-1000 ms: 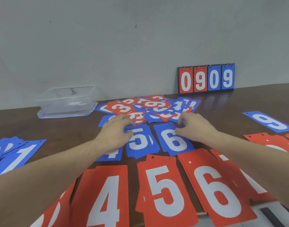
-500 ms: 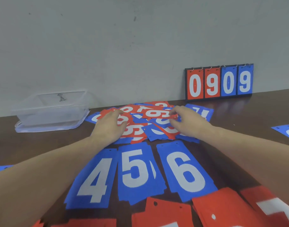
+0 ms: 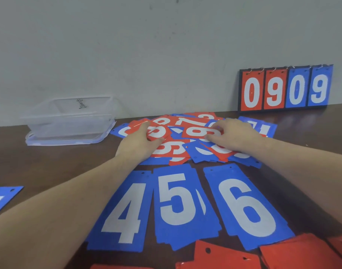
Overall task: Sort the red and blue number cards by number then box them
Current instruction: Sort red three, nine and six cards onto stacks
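A mixed heap of red and blue number cards (image 3: 185, 150) lies mid-table. My left hand (image 3: 141, 144) is at its left side and pinches a red card (image 3: 158, 132) between fingers and thumb. At the heap's right side, my right hand (image 3: 236, 135) pinches a red card with a 6 or 9 (image 3: 197, 132). Nearer me lie sorted blue piles: 4 (image 3: 125, 210), 5 (image 3: 181, 200) and 6 (image 3: 245, 208). Red piles (image 3: 302, 251) show at the bottom edge. The clear plastic box (image 3: 69, 121) stands at the back left.
A flip scoreboard reading 0909 (image 3: 284, 88) leans on the wall at the back right. Another blue card (image 3: 3, 199) lies at the left edge. The brown table (image 3: 50, 166) ends at the grey wall.
Both hands left the blue 5 and 6 piles and reached forward into the mixed heap, each taking hold of a red card. The view followed, so the red piles slid mostly out of frame.
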